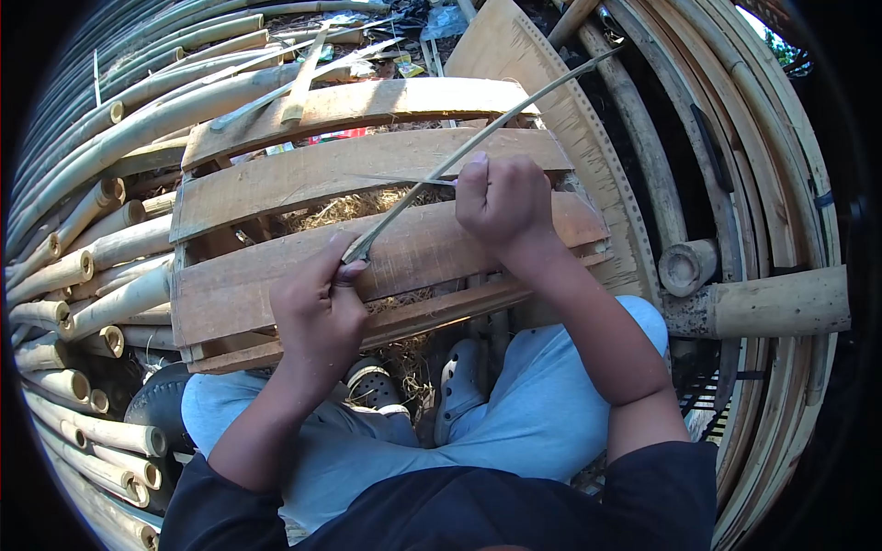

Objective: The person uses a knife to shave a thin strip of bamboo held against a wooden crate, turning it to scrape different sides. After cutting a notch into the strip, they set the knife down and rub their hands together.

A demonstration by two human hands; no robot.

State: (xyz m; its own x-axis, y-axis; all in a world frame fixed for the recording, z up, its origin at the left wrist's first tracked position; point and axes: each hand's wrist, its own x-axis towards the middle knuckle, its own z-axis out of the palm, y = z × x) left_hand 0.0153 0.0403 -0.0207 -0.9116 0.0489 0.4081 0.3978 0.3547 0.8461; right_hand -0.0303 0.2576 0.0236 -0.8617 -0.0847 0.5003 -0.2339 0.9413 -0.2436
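Note:
A long thin bamboo strip (478,140) runs diagonally above the slatted wooden table (285,174), from lower left up to the right. Its lower end is in my left hand (320,308), closed with the thumb on top. My right hand (508,204) is a fist beside the strip, closed on a knife handle that is mostly hidden. From that fist the thin knife blade (395,178) points left and crosses the strip. Both hands are over the near slats.
Bamboo poles (138,243) lie stacked on the left. Long split boards (735,101) curve along the right, near a thick bamboo piece (781,305). A flat wooden panel (588,147) leans behind the table. Loose strips (303,83) rest on the far slat.

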